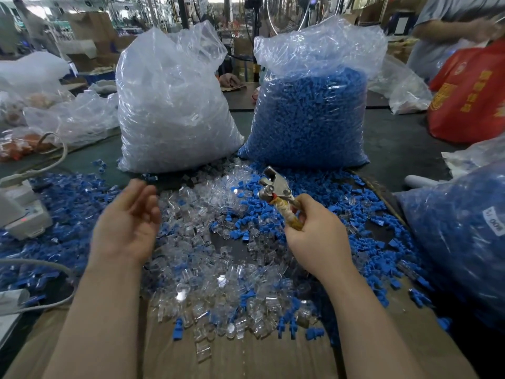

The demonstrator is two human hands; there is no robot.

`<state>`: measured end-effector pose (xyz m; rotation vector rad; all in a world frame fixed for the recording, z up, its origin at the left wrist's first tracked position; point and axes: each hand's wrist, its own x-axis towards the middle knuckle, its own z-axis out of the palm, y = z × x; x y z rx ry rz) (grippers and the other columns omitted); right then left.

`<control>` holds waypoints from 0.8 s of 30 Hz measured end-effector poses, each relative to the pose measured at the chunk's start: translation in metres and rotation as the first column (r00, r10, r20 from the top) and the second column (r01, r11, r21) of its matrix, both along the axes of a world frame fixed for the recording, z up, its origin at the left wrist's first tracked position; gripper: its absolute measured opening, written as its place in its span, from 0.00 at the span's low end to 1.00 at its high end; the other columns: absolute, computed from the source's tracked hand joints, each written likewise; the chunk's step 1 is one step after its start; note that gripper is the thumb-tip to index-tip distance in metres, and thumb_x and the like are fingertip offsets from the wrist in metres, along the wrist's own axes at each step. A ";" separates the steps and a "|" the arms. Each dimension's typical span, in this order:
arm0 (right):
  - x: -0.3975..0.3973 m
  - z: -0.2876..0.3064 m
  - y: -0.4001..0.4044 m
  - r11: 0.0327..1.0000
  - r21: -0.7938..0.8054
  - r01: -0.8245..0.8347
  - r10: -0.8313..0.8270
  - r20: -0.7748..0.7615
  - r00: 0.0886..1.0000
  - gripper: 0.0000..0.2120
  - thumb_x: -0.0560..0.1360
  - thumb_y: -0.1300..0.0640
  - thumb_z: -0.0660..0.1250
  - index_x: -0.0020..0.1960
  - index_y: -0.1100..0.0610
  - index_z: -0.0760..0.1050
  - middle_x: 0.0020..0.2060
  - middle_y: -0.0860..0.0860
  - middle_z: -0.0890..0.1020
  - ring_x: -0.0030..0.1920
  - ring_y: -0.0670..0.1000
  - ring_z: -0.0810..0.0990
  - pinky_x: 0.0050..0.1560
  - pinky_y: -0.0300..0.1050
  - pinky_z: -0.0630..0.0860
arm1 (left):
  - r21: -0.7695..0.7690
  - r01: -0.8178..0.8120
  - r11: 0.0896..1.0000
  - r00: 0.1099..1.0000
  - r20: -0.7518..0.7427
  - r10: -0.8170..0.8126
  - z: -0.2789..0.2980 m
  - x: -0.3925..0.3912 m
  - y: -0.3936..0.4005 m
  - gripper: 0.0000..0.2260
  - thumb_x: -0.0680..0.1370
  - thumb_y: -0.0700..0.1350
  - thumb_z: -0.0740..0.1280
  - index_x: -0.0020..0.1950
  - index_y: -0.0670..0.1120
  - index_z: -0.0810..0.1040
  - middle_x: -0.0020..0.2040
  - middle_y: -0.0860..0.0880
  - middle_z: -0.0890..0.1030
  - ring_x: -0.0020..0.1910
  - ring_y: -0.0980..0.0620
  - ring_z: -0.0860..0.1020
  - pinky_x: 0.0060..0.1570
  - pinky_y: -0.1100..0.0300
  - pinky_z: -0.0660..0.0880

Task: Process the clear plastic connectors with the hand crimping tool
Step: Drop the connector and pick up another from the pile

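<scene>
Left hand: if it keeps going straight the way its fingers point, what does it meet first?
Probably the big bag of clear connectors standing behind the loose pile. The left hand is open and empty, fingers aimed up and away; its height above the pile is unclear.

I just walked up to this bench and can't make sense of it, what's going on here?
A person is working through loose plastic parts on a table. Their right hand grips a crimping tool by its handle, metal head up. The left hand is open, holding nothing, above a mixed pile of clear connectors and blue pieces. Behind stand a bag of clear parts and a bag of blue parts. Nothing visible sits in the tool's head.
</scene>
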<state>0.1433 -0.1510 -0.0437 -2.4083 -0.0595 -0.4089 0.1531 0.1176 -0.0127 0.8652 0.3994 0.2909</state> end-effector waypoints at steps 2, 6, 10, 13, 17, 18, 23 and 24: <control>0.000 0.000 0.000 1.000 0.007 0.009 -0.009 -0.005 1.000 0.06 0.73 0.54 0.66 0.43 0.46 0.69 0.32 0.46 0.75 0.32 0.48 0.73 0.27 0.45 0.64 | 0.578 0.180 0.796 0.983 -0.089 -0.158 0.002 -0.001 -0.024 0.03 0.76 0.46 0.71 0.48 0.49 0.81 0.39 0.54 0.84 0.37 0.59 0.80 0.37 0.66 0.76; 0.001 0.001 0.001 0.999 0.033 0.010 -0.009 -0.031 0.999 0.05 0.72 0.55 0.65 0.43 0.47 0.70 0.32 0.46 0.77 0.32 0.48 0.74 0.30 0.46 0.70 | 0.919 0.345 0.189 0.899 -0.266 -0.347 -0.008 -0.003 -0.064 0.05 0.74 0.44 0.74 0.45 0.54 0.82 0.38 0.56 0.83 0.36 0.66 0.79 0.35 0.71 0.76; 0.000 0.000 0.003 0.999 0.039 0.000 0.001 -0.020 1.000 0.07 0.73 0.54 0.66 0.41 0.46 0.68 0.31 0.48 0.76 0.31 0.49 0.74 0.28 0.48 0.68 | 0.921 0.302 -0.245 0.876 -0.369 -0.310 -0.020 0.002 -0.082 0.11 0.76 0.44 0.72 0.55 0.58 0.83 0.47 0.61 0.76 0.43 0.63 0.76 0.47 0.67 0.73; 0.000 0.000 0.004 0.999 0.040 -0.015 0.015 -0.017 1.000 0.07 0.73 0.53 0.66 0.40 0.46 0.68 0.31 0.47 0.76 0.31 0.48 0.73 0.27 0.46 0.66 | 0.883 0.249 -0.399 0.891 -0.370 -0.262 -0.026 0.004 -0.085 0.15 0.77 0.45 0.71 0.61 0.61 0.80 0.51 0.56 0.75 0.51 0.55 0.75 0.57 0.57 0.74; -0.001 0.001 0.006 0.999 0.041 -0.011 0.012 -0.022 1.000 0.08 0.73 0.53 0.67 0.40 0.46 0.68 0.31 0.47 0.76 0.31 0.47 0.73 0.27 0.45 0.66 | 0.883 0.259 -0.391 0.905 -0.363 -0.222 -0.029 0.007 -0.085 0.11 0.77 0.48 0.71 0.59 0.58 0.83 0.49 0.56 0.75 0.49 0.54 0.75 0.52 0.60 0.73; -0.001 0.001 0.007 0.999 0.049 -0.014 0.015 -0.023 1.000 0.08 0.73 0.53 0.67 0.40 0.46 0.68 0.31 0.46 0.75 0.31 0.47 0.73 0.27 0.44 0.65 | 0.887 0.261 -0.381 0.906 -0.361 -0.220 -0.029 0.006 -0.085 0.10 0.77 0.49 0.71 0.58 0.57 0.83 0.48 0.56 0.75 0.48 0.54 0.75 0.52 0.59 0.74; -0.001 0.002 0.008 0.996 0.065 -0.054 0.056 -0.038 0.998 0.08 0.73 0.53 0.67 0.39 0.46 0.68 0.30 0.47 0.75 0.30 0.47 0.72 0.28 0.44 0.62 | 0.956 0.294 -0.008 0.922 -0.285 -0.262 -0.025 0.002 -0.086 0.03 0.77 0.49 0.70 0.45 0.56 0.83 0.35 0.61 0.80 0.36 0.64 0.79 0.34 0.72 0.73; -0.001 0.002 0.009 0.996 0.068 -0.063 0.066 -0.037 0.997 0.09 0.73 0.53 0.67 0.39 0.45 0.68 0.30 0.47 0.75 0.30 0.47 0.72 0.28 0.44 0.62 | 0.941 0.311 0.136 0.920 -0.263 -0.289 -0.022 0.001 -0.086 0.03 0.77 0.48 0.70 0.45 0.55 0.83 0.35 0.58 0.82 0.36 0.64 0.81 0.34 0.73 0.73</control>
